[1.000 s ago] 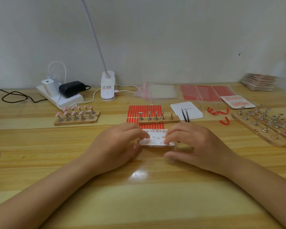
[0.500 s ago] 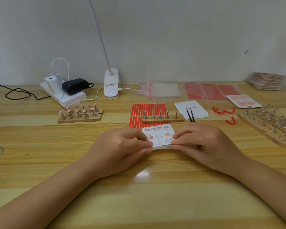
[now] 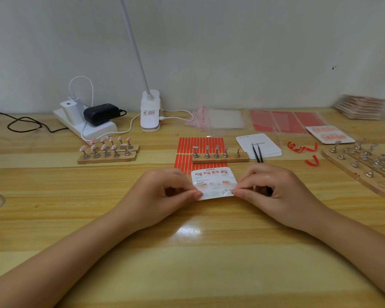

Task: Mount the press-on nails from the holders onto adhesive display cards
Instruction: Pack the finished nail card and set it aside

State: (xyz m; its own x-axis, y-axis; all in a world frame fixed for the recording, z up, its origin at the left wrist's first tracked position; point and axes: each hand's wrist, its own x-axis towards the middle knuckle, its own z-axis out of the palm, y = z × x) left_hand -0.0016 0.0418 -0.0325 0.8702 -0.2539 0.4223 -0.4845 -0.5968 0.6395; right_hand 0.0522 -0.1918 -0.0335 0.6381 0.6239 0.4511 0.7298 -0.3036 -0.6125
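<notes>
Both hands, left (image 3: pixel 165 194) and right (image 3: pixel 273 192), pinched a small white printed card (image 3: pixel 212 182) by its edges. Left of it, the wooden holder with pink nails (image 3: pixel 107 150) was still full, so mounting seemed far from finished.

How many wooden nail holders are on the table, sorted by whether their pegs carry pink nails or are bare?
With pink nails: 2, the front strip and the back strip at left.
Bare pegs: 2, the centre strip and the big board at right.
Total: 4 holders.
</notes>
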